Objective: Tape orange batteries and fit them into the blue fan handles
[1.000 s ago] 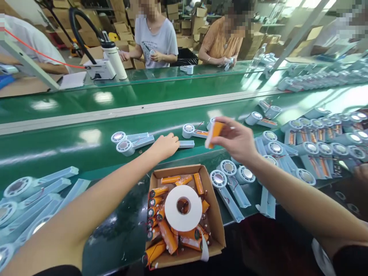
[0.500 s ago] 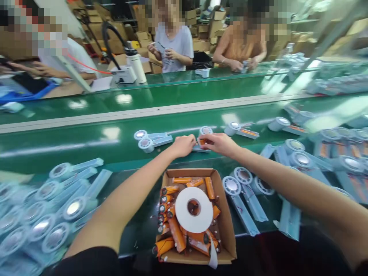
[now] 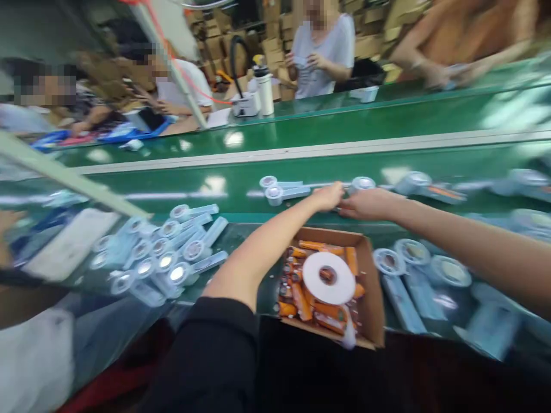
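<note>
On the green conveyor, a light-blue handheld fan housing [image 3: 363, 183] shows its round head just behind my right hand. My right hand [image 3: 370, 205] is closed, its fingertips pinched at the housing's handle. Facing it, my left hand [image 3: 329, 197] is closed too, fingers at the handle's other end. The handle and whatever lies in it are mostly covered by my fingers. Below the hands stands an open cardboard box [image 3: 377, 292] of orange wrapped battery cells [image 3: 302, 301]. A white tape roll [image 3: 310, 278] lies on the cells, its loose end hanging over the front.
Two fan housings [image 3: 274, 195] lie left of my hands; another with an orange cell [image 3: 415, 182] lies right. Housings are piled at left [image 3: 166, 261] and right [image 3: 404, 298]. A slanted metal post [image 3: 73, 172] crosses the left. Several co-workers sit along the far side.
The view has swung left, so everything appears shifted right. The orange cell that showed at my right fingertips is now hidden. Both hands stay together at the same fan housing.
</note>
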`<state>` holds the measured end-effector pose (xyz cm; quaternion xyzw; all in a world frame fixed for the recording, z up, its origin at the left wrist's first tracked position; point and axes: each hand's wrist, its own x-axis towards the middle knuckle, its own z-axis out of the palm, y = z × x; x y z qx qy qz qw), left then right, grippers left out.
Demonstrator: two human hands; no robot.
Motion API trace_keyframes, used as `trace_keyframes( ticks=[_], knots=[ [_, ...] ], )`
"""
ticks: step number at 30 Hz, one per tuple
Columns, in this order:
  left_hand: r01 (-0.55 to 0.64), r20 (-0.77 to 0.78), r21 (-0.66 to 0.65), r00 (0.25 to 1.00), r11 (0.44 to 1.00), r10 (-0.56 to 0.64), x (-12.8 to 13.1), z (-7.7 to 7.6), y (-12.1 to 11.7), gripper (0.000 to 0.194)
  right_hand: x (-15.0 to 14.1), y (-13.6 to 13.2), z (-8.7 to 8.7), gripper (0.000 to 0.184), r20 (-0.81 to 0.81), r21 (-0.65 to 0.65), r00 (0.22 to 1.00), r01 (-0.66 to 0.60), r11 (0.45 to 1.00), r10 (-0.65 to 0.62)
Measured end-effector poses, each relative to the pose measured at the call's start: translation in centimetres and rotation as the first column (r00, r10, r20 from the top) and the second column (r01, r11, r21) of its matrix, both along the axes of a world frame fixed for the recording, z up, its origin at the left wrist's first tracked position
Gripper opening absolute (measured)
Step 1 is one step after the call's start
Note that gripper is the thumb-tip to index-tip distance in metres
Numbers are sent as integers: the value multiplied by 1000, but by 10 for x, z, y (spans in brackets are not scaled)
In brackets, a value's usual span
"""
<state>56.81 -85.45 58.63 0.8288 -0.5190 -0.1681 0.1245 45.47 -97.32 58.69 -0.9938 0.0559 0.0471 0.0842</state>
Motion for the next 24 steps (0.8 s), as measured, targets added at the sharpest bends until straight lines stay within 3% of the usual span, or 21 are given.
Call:
trace_keyframes(
  ticks=[1,2,8,16,21,24],
  knots=[
    [24,-13,-5,1000,1000,-24,1,-1,-1,48,-1,1,6,11,-9,-19,1000,13,1000,-13],
    [40,-29,-7,999,999,-40,2,-3,-4,37,-2,0,12,13,-21,-37,1000,13,999,-14],
    [60,-96,-21,993,998,-62,16,-17,-29,39,-25,-9,34,32,-52,-204,993,96,974,-108],
    [-18,-93,17,995,1000,19,16,-22,-39,40,-9,7,14,40,-165,-251,985,12,968,-55],
    [-35,-52,-60,998,998,32,-5,0,-38,31,-2,4,23,31,-205,-231,973,57,971,-106],
    [-47,10,-194,999,980,50,-26,23,9,28,-6,-3,33,28,-132,-207,984,90,974,-119]
  ],
)
